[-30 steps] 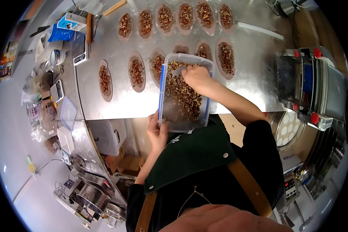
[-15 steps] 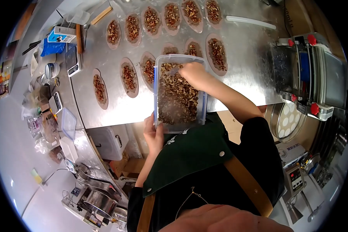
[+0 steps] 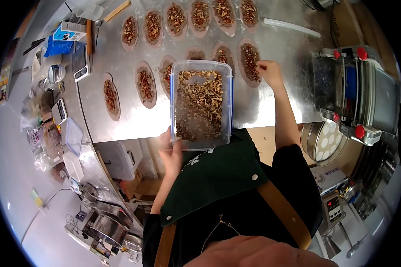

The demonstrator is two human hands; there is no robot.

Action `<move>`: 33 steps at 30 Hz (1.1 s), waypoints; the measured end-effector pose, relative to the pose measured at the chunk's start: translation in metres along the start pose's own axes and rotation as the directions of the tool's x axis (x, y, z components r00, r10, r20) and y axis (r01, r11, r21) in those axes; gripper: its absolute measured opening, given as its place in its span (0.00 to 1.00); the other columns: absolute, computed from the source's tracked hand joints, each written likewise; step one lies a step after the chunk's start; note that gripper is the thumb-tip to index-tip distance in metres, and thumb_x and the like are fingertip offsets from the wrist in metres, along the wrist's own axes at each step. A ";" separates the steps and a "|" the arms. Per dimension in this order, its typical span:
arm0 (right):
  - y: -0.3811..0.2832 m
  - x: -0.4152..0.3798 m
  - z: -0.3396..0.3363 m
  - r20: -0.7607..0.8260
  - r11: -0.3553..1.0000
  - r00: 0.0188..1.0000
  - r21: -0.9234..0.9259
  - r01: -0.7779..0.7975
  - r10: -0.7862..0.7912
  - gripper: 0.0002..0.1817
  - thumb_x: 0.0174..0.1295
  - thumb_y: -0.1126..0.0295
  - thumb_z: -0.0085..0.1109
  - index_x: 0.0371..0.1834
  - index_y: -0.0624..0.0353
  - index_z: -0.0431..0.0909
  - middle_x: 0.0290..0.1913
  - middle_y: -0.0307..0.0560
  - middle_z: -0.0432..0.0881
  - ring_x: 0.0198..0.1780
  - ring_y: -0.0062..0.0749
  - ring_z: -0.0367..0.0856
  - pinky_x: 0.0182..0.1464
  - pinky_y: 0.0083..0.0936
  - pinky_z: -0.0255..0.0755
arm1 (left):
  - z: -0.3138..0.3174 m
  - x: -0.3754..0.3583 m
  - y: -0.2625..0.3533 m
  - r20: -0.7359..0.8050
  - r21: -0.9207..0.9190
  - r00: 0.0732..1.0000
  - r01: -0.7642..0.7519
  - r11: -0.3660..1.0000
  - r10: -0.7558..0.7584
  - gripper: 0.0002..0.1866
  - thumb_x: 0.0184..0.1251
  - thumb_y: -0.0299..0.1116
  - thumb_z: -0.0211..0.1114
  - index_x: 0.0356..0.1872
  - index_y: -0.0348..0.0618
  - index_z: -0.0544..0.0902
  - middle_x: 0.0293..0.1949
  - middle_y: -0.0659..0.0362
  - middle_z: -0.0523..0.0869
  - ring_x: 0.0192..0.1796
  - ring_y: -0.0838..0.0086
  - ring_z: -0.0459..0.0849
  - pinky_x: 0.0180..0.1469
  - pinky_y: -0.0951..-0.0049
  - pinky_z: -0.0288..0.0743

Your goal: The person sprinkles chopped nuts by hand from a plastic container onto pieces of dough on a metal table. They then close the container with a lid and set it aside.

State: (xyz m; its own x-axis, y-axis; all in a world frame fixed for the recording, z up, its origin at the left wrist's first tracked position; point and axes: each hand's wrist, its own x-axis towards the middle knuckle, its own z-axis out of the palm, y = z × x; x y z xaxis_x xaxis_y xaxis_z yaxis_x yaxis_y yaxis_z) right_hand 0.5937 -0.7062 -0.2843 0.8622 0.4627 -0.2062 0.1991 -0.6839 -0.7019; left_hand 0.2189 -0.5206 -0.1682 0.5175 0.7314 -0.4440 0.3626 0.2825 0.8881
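My left hand (image 3: 171, 149) grips the lower left corner of a clear plastic container (image 3: 230, 111), tilted against my apron. Chopped walnuts (image 3: 199, 100) fill much of it, with a bare patch near its far end. To the right, my right hand (image 3: 272, 73) is pinched closed on a few walnut pieces, at the right edge of an oval of brownish dough (image 3: 243, 73) topped with nuts and reddish bits. Several similar topped dough ovals (image 3: 145, 84) lie in two rows across the metal table. The container partly hides some in the nearer row.
The steel table (image 3: 280, 49) carries a white strip (image 3: 292, 27) at the far right and a machine with red knobs (image 3: 358, 89) beyond. Left are a digital scale (image 3: 80, 63), a carton (image 3: 70, 32) and a wooden-handled scraper (image 3: 117, 11). A round tray (image 3: 327, 142) stands lower right.
My right hand has left the container and moved right to the edge of the rightmost near dough oval. The container, still in my left hand, has shifted slightly left in view.
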 end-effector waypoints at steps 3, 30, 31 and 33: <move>0.002 0.001 0.013 -0.030 0.997 0.999 -0.069 0.036 -0.038 0.13 0.50 0.75 0.66 0.40 0.64 0.84 0.37 0.56 0.85 0.36 0.44 0.85 0.42 0.30 0.77 | -0.001 -0.001 0.001 -0.001 -0.034 1.000 0.009 0.999 -0.009 0.24 0.60 0.14 0.52 0.60 0.35 0.75 0.50 0.60 0.72 0.32 0.77 0.82 0.32 0.79 0.82; 0.057 0.032 0.019 -0.124 0.969 0.989 0.242 -0.046 0.078 0.13 0.51 0.80 0.56 0.39 0.63 0.84 0.31 0.50 0.85 0.32 0.33 0.84 0.39 0.25 0.76 | -0.002 -0.004 0.006 -0.007 -0.028 0.999 0.043 0.999 -0.043 0.24 0.60 0.16 0.52 0.60 0.33 0.74 0.50 0.62 0.74 0.34 0.78 0.82 0.32 0.79 0.80; 0.056 0.032 0.015 -0.130 0.978 0.986 0.193 -0.076 0.102 0.13 0.50 0.80 0.57 0.39 0.62 0.84 0.32 0.50 0.85 0.33 0.34 0.84 0.39 0.25 0.76 | -0.002 -0.004 0.005 -0.009 -0.028 0.999 0.043 0.999 -0.044 0.24 0.60 0.16 0.52 0.60 0.33 0.75 0.49 0.62 0.74 0.34 0.79 0.82 0.32 0.79 0.80; 0.055 0.032 0.012 -0.186 0.997 0.980 0.040 -0.063 0.070 0.12 0.50 0.78 0.58 0.38 0.60 0.85 0.33 0.51 0.85 0.34 0.37 0.84 0.40 0.28 0.77 | -0.002 -0.004 0.005 -0.012 -0.027 0.999 0.045 0.999 -0.045 0.24 0.60 0.16 0.52 0.60 0.33 0.75 0.49 0.62 0.75 0.33 0.79 0.82 0.32 0.79 0.80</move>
State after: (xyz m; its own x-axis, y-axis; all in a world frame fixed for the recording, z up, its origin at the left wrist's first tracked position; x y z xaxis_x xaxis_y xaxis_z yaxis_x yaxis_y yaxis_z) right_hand 0.6266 -0.7220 -0.3374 0.9456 0.3008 -0.1239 0.1255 -0.6887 -0.7141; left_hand 0.2173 -0.5212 -0.1619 0.4914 0.7251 -0.4825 0.3646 0.3318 0.8700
